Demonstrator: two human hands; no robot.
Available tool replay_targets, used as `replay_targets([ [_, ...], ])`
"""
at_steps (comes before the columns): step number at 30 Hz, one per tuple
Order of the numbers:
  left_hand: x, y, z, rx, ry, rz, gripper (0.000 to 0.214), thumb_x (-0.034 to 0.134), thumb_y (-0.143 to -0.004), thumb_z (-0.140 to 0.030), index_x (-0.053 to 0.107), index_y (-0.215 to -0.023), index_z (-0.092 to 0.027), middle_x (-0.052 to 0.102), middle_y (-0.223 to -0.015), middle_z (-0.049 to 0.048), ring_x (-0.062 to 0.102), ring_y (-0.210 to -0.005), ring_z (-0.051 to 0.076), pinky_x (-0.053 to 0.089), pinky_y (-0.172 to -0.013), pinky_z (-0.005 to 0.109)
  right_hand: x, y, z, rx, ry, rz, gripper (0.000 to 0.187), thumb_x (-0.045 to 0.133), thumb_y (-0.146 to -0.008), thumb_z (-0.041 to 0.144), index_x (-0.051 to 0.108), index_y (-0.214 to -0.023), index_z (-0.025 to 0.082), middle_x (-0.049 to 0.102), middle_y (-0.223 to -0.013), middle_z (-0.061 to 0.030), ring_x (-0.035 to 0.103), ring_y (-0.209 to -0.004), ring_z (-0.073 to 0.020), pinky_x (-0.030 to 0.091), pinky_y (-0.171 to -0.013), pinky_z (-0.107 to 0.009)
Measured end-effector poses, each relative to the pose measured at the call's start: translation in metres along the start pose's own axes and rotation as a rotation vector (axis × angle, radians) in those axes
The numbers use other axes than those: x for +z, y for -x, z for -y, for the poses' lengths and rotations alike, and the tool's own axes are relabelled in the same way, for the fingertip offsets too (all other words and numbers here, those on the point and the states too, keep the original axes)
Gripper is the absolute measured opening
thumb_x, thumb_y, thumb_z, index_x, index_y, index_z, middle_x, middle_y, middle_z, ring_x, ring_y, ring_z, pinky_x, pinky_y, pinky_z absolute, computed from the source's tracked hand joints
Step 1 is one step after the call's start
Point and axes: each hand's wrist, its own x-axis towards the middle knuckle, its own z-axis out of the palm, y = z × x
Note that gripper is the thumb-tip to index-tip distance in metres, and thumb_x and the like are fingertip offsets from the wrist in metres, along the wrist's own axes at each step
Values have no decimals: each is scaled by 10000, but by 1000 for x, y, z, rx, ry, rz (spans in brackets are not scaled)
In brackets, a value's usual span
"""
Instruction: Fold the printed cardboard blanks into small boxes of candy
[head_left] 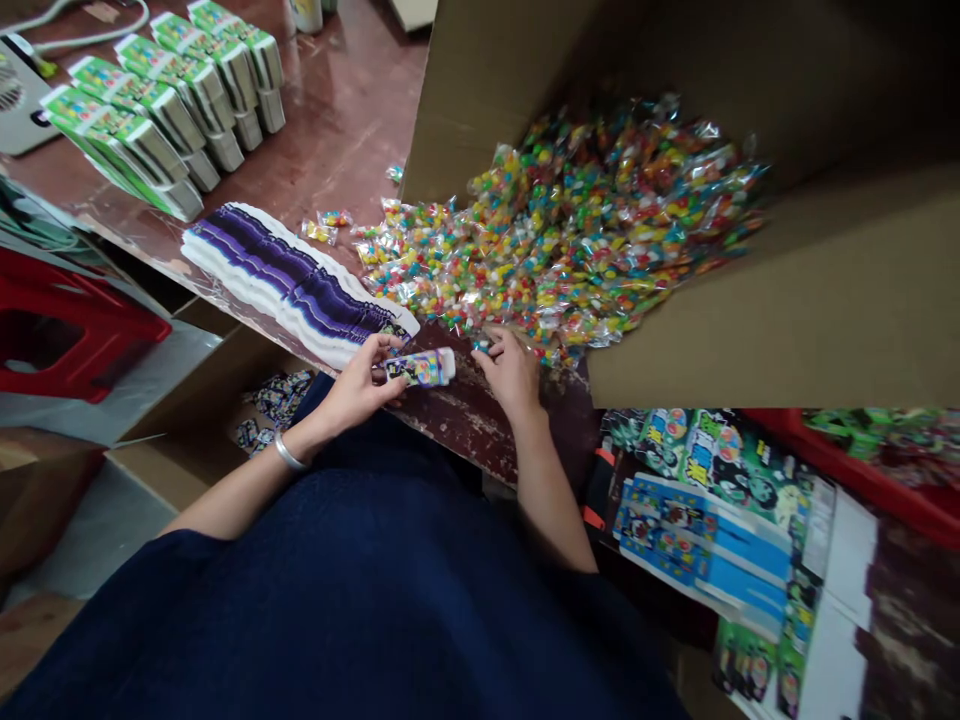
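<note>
Left hand: holding 1 small printed box, thumb on the near face, fingers behind. Box is purple and yellow, tilted slightly, white end pointing at my right side. It sits just over the near edge of the worktop, beside the end of the purple carton row.

Right hand: fingertips pinched narrow on 1 small candy packet, blue bits showing. It's right at the near edge of the candy pile, apart from the small box.

Pile: clear packets, mixed colors, spilling out of a big cardboard box that opens toward me, onto the worktop. A few loose packets lie left of the pile, near the purple row. That row is overlapped pieces, white edges out, running diagonally up-left.

Far left: green boxes stacked in a block. Below the worktop, left: open carton with small printed packs in it, red stool further out. Right of me: blue printed sheets on top of green-black packaging, red tray behind. Silver bracelet on my left wrist.
</note>
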Motion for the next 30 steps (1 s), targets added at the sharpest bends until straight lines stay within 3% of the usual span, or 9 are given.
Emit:
replay_targets([
  [3, 0, -3, -2, 18, -19, 71, 591, 723, -814, -245, 510, -1365, -245, 625, -1208, 78, 679, -894, 189, 606, -776, 352, 6, -3, 2, -16, 6, 54, 327, 787, -800, 276, 720, -1115, 218, 660, -840, -28, 649, -801, -237, 543, -841, -408],
  [6, -2, -5, -3, 118, -187, 89, 380, 692, -833, -232, 624, -1206, -195, 681, -1139, 76, 651, -1024, 240, 564, -931, 416, 5, -1, 4, -55, -27, 75, 153, 783, -793, 293, 694, -891, 218, 671, -989, -58, 611, -689, -165, 561, -837, -404],
  [8, -4, -4, -2, 141, -258, 87, 302, 683, -875, -261, 632, -1160, -177, 689, -1052, 65, 643, -963, 230, 550, -907, 411, 2, 2, 5, -40, -140, 103, 205, 788, -803, 377, 661, -815, 217, 683, -929, -43, 605, -621, -143, 586, -781, -390],
  [11, -3, -2, 0, 160, -333, 53, 434, 700, -904, -281, 579, -1308, -180, 682, -990, 49, 625, -841, 197, 542, -798, 367, -9, 10, 17, 49, -470, 100, 336, 798, -799, 521, 649, -792, 221, 681, -724, 3, 689, -618, -174, 621, -661, -347],
  [15, 4, 1, 0, 193, -465, 62, 371, 642, -960, -254, 597, -1322, -189, 700, -923, 32, 636, -794, 189, 527, -762, 355, -31, 23, 56, -5, -742, -67, 301, 829, -817, 485, 704, -881, 219, 752, -776, -2, 771, -694, -178, 663, -658, -312],
  [20, 12, 3, -5, 241, -421, 64, 270, 641, -970, -250, 621, -1231, -185, 763, -1034, 62, 715, -869, 193, 567, -800, 349, -40, 31, 97, -89, -741, -46, 187, 805, -874, 381, 706, -857, 223, 730, -717, 15, 753, -650, -153, 650, -621, -275],
  [25, 17, 4, -5, 249, -294, 66, 224, 658, -962, -244, 606, -1172, -184, 773, -1004, 50, 741, -856, 179, 600, -778, 314, -23, 32, 104, -126, -681, -20, 148, 763, -913, 342, 687, -843, 235, 692, -698, 24, 698, -619, -144, 574, -538, -258],
  [27, 19, 4, -3, 258, -273, 40, 209, 662, -960, -246, 605, -1152, -186, 765, -1000, 47, 735, -861, 174, 607, -794, 314, -20, 32, 104, -193, -597, -65, 141, 743, -931, 339, 697, -843, 239, 698, -779, 3, 696, -681, -155, 592, -594, -289],
  [30, 21, 3, -3, 283, -197, -10, 224, 673, -954, -245, 589, -1155, -192, 734, -1039, 49, 722, -891, 165, 614, -827, 308, -23, 31, 102, -358, -403, -94, 158, 715, -954, 346, 739, -837, 242, 710, -1022, -60, 721, -958, -223, 636, -866, -411],
])
